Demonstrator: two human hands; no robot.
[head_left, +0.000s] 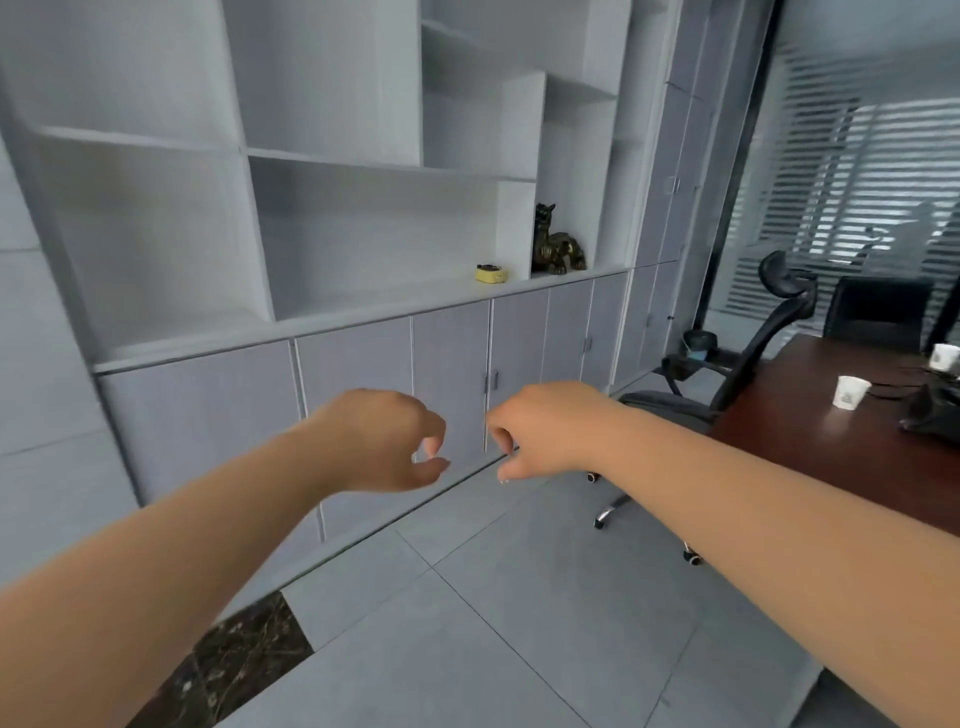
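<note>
Both my arms reach forward in mid-air in front of a grey wall cabinet (363, 364). My left hand (379, 441) hangs with its fingers loosely curled downward and holds nothing. My right hand (540, 431) is a short gap to its right, fingers also loosely curled, holding nothing. Neither hand touches the cabinet doors (452, 364) behind them. A small yellow object (491, 273) lies on the open shelf above the doors, and a dark bronze animal figurine (556, 244) stands just to its right.
A dark wooden desk (810, 415) at the right carries two white paper cups (849, 392) and a black bag (935, 410). A black office chair (727, 384) stands between desk and cabinet. Grey tiled floor (519, 623) lies below my arms.
</note>
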